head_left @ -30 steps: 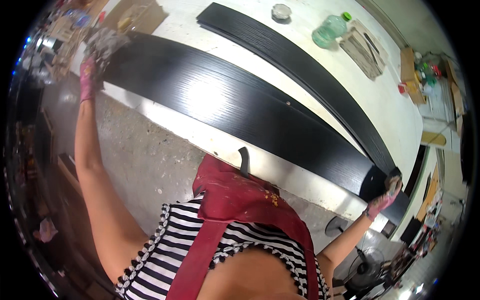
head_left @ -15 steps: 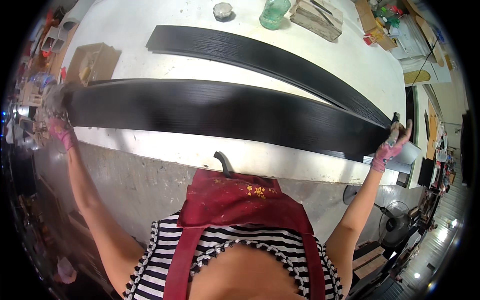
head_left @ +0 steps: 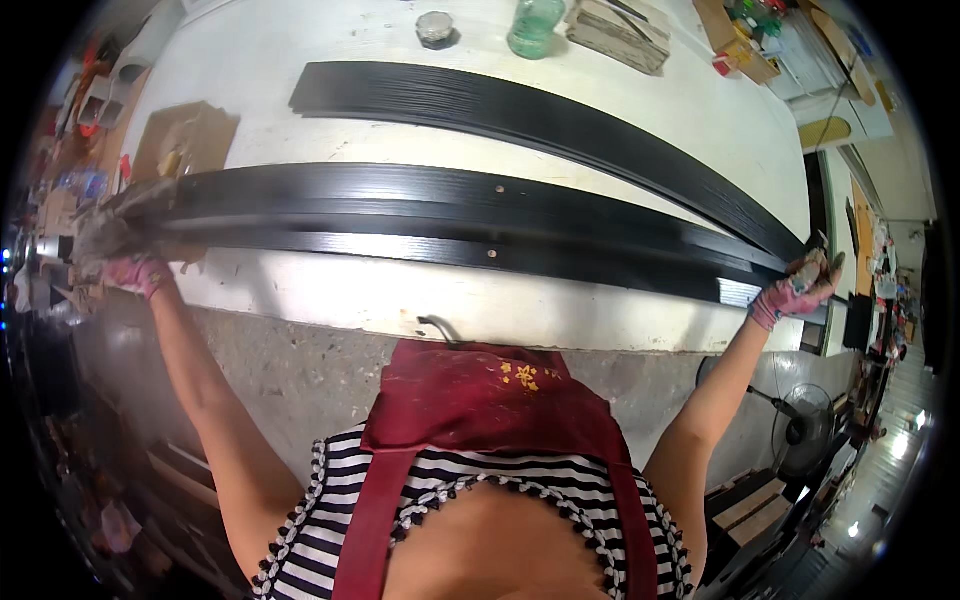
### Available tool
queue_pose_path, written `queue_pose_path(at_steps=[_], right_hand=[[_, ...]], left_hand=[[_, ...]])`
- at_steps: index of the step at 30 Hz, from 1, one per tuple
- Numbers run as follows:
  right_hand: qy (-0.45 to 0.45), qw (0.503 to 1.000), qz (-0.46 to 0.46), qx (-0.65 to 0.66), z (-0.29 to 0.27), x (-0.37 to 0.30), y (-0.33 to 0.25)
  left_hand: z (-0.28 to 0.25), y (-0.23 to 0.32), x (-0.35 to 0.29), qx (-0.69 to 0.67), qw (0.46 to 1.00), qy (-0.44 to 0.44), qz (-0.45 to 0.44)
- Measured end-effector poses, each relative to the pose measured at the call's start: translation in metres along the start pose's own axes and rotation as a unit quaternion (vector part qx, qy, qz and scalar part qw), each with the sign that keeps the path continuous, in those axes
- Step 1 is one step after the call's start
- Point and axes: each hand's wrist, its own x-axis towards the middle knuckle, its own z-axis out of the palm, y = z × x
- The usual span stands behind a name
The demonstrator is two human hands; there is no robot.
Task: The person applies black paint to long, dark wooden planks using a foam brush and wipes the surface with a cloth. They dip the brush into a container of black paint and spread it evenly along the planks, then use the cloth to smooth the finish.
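Observation:
A long black wood-grained board (head_left: 330, 185) with a stepped, grooved side and small holes lies across the front of the white table. At its left end is my left hand (head_left: 130, 272) in a pink-cuffed, stained glove; motion smears its fingers, and a greyish blurred patch covers that end. My right hand (head_left: 798, 288), gloved alike, is closed around the right end, fingers bent over the edge. A second black board (head_left: 470, 105) rests behind the first, slanting toward the same right end, where the two meet near my right hand.
On the white table (head_left: 350, 148) stand a faceted glass dish (head_left: 436, 30), a green glass jar (head_left: 535, 28) and a worn block (head_left: 620, 38) with thin tools on it. A cardboard box (head_left: 185, 145) sits at left, clutter (head_left: 750, 40) at far right. A fan (head_left: 800, 430) stands lower right.
The front board has turned over lengthwise: its broad flat face was up, and now the grooved side with holes shows. Both hands have moved slightly with its ends.

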Motion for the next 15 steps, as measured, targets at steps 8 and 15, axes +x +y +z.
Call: queue_pose_path(at_steps=[8, 15], right_hand=[[-0.020, 0.999, 0.015, -0.028, 0.008, 0.000, 0.006], [-0.016, 0.998, 0.033, -0.058, -0.018, 0.021, 0.015]], left_hand=[[-0.067, 0.121, -0.041, -0.123, 0.989, -0.046, 0.065], [-0.078, 0.359, -0.257, -0.372, 0.803, -0.399, 0.237]])
